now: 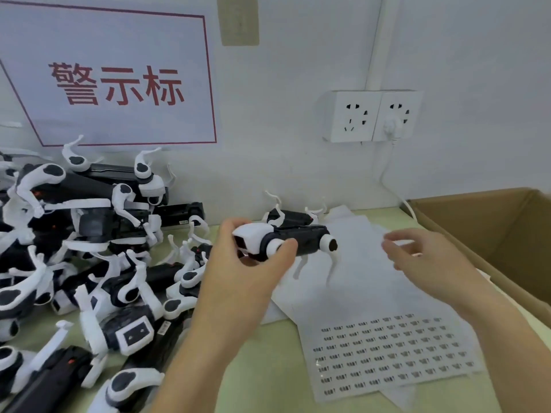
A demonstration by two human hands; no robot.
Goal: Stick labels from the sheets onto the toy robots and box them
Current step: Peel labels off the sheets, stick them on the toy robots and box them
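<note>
My left hand [250,269] grips a black-and-white toy robot dog [301,241] by its front end and holds it above the table, its legs hanging down. To its right my right hand [423,257] hovers over the paper with fingers loosely curled; whether a label sits on a fingertip I cannot tell. A label sheet [384,353] with rows of small printed labels lies on the table in front of me, on top of other white sheets [354,234]. The open cardboard box [489,222] stands at the right.
A heap of several toy robot dogs [89,248] covers the table's left side, and one more [286,217] lies behind the held toy. On the wall are a sign with red characters [119,84] and a double socket [372,116] with a white cable plugged in.
</note>
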